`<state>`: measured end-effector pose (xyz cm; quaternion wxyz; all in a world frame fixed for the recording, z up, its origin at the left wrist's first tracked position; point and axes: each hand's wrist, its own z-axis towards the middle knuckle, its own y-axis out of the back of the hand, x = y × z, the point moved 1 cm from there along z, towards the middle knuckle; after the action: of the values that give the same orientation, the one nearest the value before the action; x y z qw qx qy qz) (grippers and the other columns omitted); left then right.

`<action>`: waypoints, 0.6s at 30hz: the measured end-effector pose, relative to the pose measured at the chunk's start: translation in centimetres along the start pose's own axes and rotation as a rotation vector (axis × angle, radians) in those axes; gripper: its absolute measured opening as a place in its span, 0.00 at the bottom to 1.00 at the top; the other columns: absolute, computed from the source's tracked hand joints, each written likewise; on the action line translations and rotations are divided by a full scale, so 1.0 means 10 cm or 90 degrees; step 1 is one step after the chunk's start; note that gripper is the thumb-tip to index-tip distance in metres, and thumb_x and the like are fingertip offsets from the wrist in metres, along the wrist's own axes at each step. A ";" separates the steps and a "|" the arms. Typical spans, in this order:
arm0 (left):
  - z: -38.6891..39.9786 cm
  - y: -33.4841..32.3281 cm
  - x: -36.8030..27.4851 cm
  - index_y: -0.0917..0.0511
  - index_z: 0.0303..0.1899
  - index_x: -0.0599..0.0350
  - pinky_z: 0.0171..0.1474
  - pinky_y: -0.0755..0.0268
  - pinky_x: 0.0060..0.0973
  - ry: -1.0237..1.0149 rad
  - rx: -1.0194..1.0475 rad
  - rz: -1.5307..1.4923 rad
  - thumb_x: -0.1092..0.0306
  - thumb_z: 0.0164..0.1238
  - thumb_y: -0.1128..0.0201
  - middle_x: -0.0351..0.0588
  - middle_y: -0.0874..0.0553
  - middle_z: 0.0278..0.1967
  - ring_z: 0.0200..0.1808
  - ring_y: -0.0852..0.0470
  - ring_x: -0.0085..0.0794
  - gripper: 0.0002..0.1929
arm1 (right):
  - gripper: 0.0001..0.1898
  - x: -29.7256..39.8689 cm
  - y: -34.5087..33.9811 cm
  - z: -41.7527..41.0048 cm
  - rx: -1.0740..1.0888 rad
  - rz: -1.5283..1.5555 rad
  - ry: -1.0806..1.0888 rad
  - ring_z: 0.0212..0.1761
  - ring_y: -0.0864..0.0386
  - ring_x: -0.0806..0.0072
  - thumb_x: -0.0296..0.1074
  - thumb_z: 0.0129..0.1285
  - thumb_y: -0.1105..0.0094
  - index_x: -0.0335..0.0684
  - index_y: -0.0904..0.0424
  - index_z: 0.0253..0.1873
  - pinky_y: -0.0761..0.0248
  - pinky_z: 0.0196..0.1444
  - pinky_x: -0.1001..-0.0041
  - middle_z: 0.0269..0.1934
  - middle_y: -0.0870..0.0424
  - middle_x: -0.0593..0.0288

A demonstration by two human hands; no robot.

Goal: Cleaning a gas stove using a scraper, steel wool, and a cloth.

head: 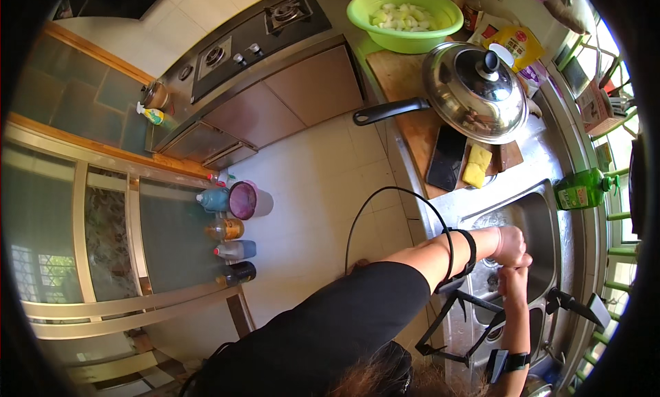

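Note:
Both my hands are over the stainless steel sink basin [541, 232], pressed against each other. My left hand [508, 246] is curled into a fist, with its wrist bent inward. Just below it in the picture, my right hand [514, 282] is also closed, its knuckles touching the left. Whatever may be between the fingers is hidden. A black strap [468, 250] circles my left forearm, and another strap [516, 361] with a device is on the right. Beside the basin, a green pump bottle [572, 191] stands at the window side.
A lidded pan [474, 95] rests on a wooden cutting board [392, 72], near a black phone-like slab [446, 159] and a yellow sponge [477, 165]. Behind is a green basin [402, 36] of pale cut pieces. A black frame [456, 356] overhangs the sink's near edge. Several bottles [234, 249] line the floor.

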<state>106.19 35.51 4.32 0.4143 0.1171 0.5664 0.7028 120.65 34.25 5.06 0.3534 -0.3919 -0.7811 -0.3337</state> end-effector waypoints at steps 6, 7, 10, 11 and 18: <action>-0.04 0.10 -0.24 0.36 0.55 0.71 0.47 0.25 0.33 0.478 0.017 -0.178 0.62 0.48 0.33 0.58 0.18 0.41 0.45 0.18 0.44 0.33 | 0.09 -0.15 0.08 0.08 -0.079 -0.117 -0.020 0.18 0.30 0.84 0.28 0.62 0.50 0.43 0.28 0.47 0.38 0.15 0.83 0.26 0.25 0.67; -0.08 0.16 -0.35 0.42 0.61 0.74 0.54 0.28 0.33 0.469 0.061 -0.176 0.62 0.43 0.30 0.61 0.21 0.48 0.52 0.20 0.44 0.44 | 0.09 -0.40 0.21 0.20 -0.056 -0.123 -0.106 0.19 0.28 0.82 0.29 0.64 0.50 0.43 0.27 0.48 0.35 0.17 0.82 0.29 0.23 0.66; -0.50 0.50 -0.37 0.60 0.67 0.77 0.67 0.40 0.31 0.542 0.047 -0.446 0.67 0.47 0.32 0.70 0.36 0.63 0.66 0.34 0.49 0.52 | 0.13 0.14 -0.40 -0.20 -0.083 0.198 0.143 0.29 0.22 0.79 0.33 0.64 0.52 0.43 0.28 0.53 0.27 0.28 0.81 0.35 0.21 0.66; -0.64 0.79 -0.47 0.61 0.67 0.78 0.68 0.41 0.30 0.533 0.033 -0.513 0.68 0.48 0.34 0.70 0.39 0.64 0.66 0.36 0.50 0.51 | 0.17 0.14 -0.28 -0.38 -0.014 0.286 0.151 0.41 0.22 0.76 0.37 0.66 0.51 0.43 0.30 0.58 0.26 0.41 0.77 0.42 0.21 0.64; -1.96 1.33 -0.16 0.20 0.46 0.59 0.34 0.26 0.26 0.502 -0.045 -0.817 0.73 0.56 0.41 0.46 0.17 0.36 0.34 0.20 0.29 0.14 | 0.22 0.67 -1.90 -0.93 0.014 0.328 0.169 0.55 0.25 0.73 0.44 0.68 0.46 0.43 0.33 0.63 0.32 0.56 0.67 0.53 0.22 0.62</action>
<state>88.79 20.44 10.17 0.5127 -0.5093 0.6069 0.3308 104.27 20.44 10.77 0.5299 -0.5267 -0.6062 -0.2726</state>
